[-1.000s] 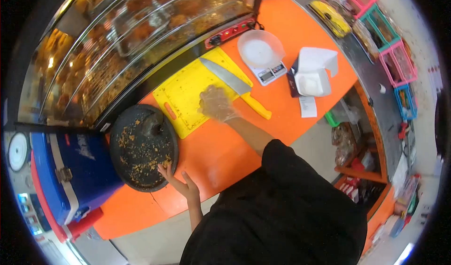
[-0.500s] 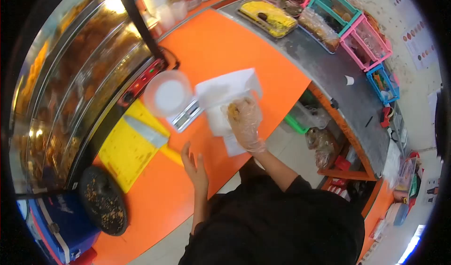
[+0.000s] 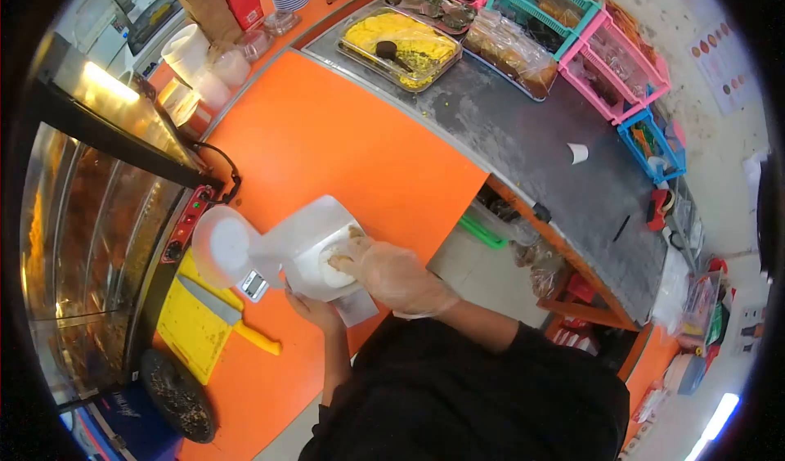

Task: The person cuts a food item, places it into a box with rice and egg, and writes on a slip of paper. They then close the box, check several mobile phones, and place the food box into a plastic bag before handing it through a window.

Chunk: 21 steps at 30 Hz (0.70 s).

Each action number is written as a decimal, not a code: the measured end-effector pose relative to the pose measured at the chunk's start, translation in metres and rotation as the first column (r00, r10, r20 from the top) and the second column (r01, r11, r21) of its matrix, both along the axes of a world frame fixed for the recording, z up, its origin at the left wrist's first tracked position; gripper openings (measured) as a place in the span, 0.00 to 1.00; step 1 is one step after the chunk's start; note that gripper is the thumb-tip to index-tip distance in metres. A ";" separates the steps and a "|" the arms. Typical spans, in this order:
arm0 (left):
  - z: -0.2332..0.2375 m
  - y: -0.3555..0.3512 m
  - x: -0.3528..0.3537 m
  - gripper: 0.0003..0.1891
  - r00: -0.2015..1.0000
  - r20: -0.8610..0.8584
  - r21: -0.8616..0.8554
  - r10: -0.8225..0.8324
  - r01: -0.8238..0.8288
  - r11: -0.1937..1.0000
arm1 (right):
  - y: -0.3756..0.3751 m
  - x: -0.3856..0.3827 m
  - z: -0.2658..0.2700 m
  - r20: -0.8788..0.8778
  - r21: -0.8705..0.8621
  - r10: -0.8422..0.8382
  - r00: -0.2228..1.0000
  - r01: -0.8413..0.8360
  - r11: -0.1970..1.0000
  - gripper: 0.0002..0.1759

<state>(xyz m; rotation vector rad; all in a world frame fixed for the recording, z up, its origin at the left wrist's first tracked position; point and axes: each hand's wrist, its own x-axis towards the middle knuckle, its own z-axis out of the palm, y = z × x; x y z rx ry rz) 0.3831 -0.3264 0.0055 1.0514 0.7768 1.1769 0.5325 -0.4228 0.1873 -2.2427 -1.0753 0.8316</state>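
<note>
White paper [image 3: 307, 230] lies unfolded beside the scale [image 3: 254, 285], with a white mound, perhaps rice, [image 3: 334, 271] on it. My bare left hand [image 3: 317, 307] is at the paper's lower edge, its fingers partly hidden against it. My right hand [image 3: 396, 277], in a clear plastic glove, reaches over the mound from the right. Its closed fingers are at a piece of brown food [image 3: 345, 258] on the mound. A round translucent tub [image 3: 226, 247] stands by the scale, left of the paper.
A knife [image 3: 211, 301] lies on a yellow board [image 3: 190, 330] at the left, near a dark round slab [image 3: 178, 395]. A glass display case [image 3: 90, 240] borders the orange table [image 3: 343, 134]. Behind are a covered yellow food tray [image 3: 401, 44] and colored baskets [image 3: 613, 68].
The view has shifted. My left hand has gone from hovering with spread fingers to the paper's edge. My right hand has brought the brown food down onto the white mound.
</note>
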 end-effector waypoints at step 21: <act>0.099 0.004 0.348 0.20 0.764 -0.645 0.374 -0.021 0.341 0.863 | 0.167 0.454 -0.107 0.464 0.034 0.051 0.884 -0.075 0.997 0.24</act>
